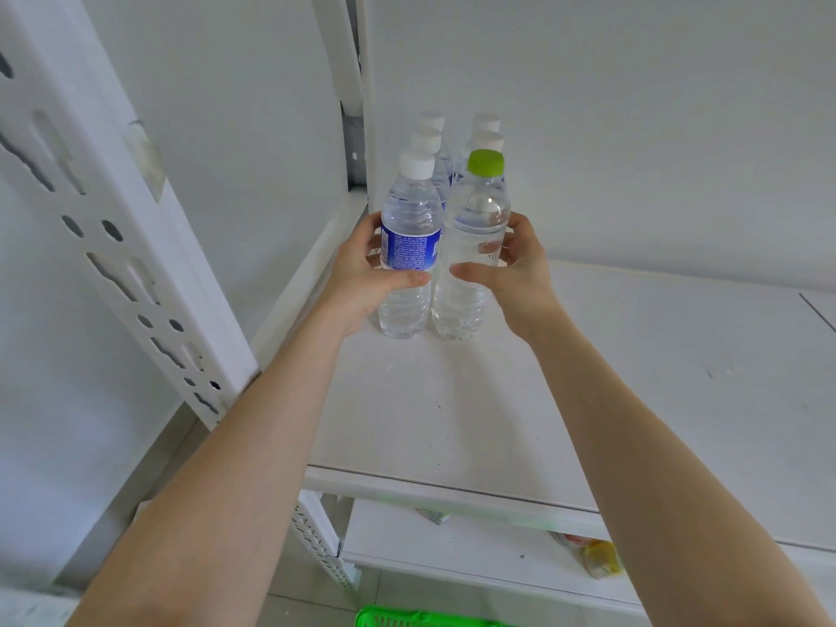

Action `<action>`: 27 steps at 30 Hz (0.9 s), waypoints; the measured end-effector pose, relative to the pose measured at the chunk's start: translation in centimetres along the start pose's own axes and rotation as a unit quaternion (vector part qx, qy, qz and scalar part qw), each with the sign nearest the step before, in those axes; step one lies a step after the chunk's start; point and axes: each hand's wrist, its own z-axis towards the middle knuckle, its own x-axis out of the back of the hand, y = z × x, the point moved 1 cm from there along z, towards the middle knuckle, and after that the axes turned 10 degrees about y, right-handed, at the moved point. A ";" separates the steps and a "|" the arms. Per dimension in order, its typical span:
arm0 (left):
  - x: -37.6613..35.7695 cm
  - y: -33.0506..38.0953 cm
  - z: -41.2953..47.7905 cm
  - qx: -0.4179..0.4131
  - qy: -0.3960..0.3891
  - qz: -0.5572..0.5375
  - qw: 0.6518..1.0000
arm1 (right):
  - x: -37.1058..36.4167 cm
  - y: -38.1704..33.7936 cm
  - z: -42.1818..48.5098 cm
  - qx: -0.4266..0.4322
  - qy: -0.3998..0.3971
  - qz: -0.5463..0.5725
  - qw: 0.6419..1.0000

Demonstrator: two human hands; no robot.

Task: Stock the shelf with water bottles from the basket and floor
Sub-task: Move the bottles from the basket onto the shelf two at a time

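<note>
On the white shelf point(452, 400) two water bottles stand upright side by side near the left rear. My left hand point(362, 273) is wrapped around the blue-labelled bottle with a white cap point(409, 219). My right hand point(511, 273) grips the clear bottle with a green cap point(475, 228). Both bottles rest on the shelf board. Behind them stand several more white-capped bottles point(429, 142) in two rows reaching back to the wall.
A perforated white upright point(113, 246) rises at the left. A lower shelf point(475, 549) holds a yellow packet point(599, 558) at the right. The rim of a green basket point(420, 619) shows at the bottom edge, on the floor.
</note>
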 end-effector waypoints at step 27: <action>0.6 1.7 -2.8 -0.038 0.024 0.131 0.990 | 2.2 -1.7 -3.7 0.041 0.046 -0.173 0.983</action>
